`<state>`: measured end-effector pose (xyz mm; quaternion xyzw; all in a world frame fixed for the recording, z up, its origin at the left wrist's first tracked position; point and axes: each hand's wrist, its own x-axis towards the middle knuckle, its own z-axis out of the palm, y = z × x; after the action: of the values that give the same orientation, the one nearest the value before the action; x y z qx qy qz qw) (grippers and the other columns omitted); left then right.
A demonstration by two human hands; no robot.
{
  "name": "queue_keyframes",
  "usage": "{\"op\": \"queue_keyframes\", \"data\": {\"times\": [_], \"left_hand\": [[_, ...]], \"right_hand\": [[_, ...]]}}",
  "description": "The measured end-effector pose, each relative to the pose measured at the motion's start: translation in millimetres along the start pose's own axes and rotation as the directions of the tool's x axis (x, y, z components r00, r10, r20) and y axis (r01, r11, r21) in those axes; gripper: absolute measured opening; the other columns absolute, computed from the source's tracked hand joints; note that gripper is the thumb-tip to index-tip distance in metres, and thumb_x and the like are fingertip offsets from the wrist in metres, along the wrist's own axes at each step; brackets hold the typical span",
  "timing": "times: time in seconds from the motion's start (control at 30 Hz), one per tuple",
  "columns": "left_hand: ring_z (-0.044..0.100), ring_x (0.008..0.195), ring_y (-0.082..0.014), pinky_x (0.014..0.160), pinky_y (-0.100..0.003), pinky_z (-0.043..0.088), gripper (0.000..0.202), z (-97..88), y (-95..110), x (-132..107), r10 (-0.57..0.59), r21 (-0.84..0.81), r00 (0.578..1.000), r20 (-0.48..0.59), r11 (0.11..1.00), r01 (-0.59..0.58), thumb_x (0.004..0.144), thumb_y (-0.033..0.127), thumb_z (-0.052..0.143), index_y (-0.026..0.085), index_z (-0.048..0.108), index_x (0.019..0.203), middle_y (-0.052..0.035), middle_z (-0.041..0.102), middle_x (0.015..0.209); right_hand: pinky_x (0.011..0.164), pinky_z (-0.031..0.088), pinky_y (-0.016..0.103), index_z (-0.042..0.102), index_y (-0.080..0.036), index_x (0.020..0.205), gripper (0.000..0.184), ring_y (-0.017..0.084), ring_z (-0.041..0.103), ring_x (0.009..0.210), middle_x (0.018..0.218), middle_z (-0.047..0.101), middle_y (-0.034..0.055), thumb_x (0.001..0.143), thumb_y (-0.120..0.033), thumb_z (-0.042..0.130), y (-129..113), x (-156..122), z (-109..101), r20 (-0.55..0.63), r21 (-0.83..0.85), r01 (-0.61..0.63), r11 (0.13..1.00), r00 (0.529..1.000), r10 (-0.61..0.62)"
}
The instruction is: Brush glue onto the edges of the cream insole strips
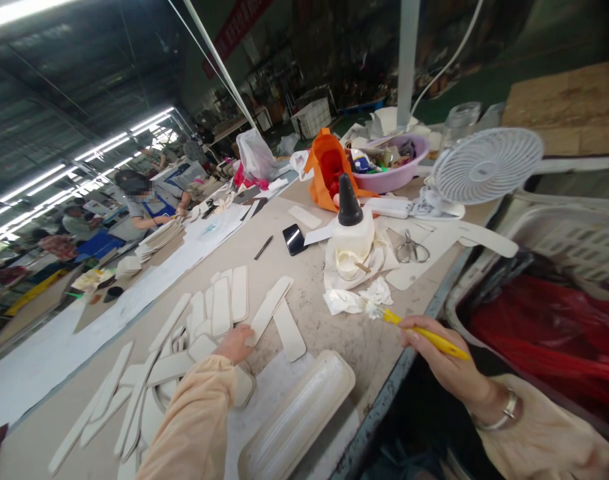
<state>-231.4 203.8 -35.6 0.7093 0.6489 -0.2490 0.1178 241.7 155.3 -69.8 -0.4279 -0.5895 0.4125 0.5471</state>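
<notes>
My left hand (234, 343) is closed on the near end of a cream strip (269, 308), which lies slanted on the workbench (329, 333). Several more cream strips (219, 310) are spread to its left and toward me. My right hand (447, 357) grips a yellow-handled brush (424, 333) at the bench's right edge. The bristles point left at a crumpled white cloth (351, 300). Behind the cloth stands a white glue bottle (351, 243) with a black cone cap. A long translucent plastic case (299, 417) lies near me.
Scissors (411, 251), a black phone (294, 239), a pen (263, 247), an orange bag (327, 167), a purple bowl (394, 175) and a white fan (484, 167) sit farther back. A crate with red plastic (549, 327) stands at right. Another person (147, 207) works at far left.
</notes>
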Motion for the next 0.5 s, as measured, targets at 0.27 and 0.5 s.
{"op": "queue_keyframes", "data": {"times": [0.27,0.5], "left_hand": [[0.056,0.112,-0.0232,0.095,-0.048,0.047,0.031,7.2,-5,-8,-0.014,-0.028,0.998,-0.057,1.0,0.012,0.089,0.032,0.056,0.018,0.057,0.117,-0.009,0.058,0.123],[0.062,0.098,-0.0199,0.085,-0.043,0.051,0.03,8.4,-4,-23,-0.135,-0.063,0.984,-0.119,0.99,0.128,0.089,0.035,0.055,0.016,0.058,0.112,-0.0074,0.063,0.111]], "right_hand": [[0.061,0.051,0.025,0.062,-0.024,0.101,0.013,0.015,0.062,0.064,0.073,0.063,0.0002,0.091,-0.023,0.054,-2,2,2,0.024,-0.036,0.065,0.997,0.998,-0.064],[0.06,0.052,0.024,0.063,-0.022,0.099,0.012,0.014,0.062,0.062,0.075,0.065,0.0012,0.09,-0.021,0.054,-5,3,8,0.015,-0.081,0.149,0.986,0.989,-0.148]]}}
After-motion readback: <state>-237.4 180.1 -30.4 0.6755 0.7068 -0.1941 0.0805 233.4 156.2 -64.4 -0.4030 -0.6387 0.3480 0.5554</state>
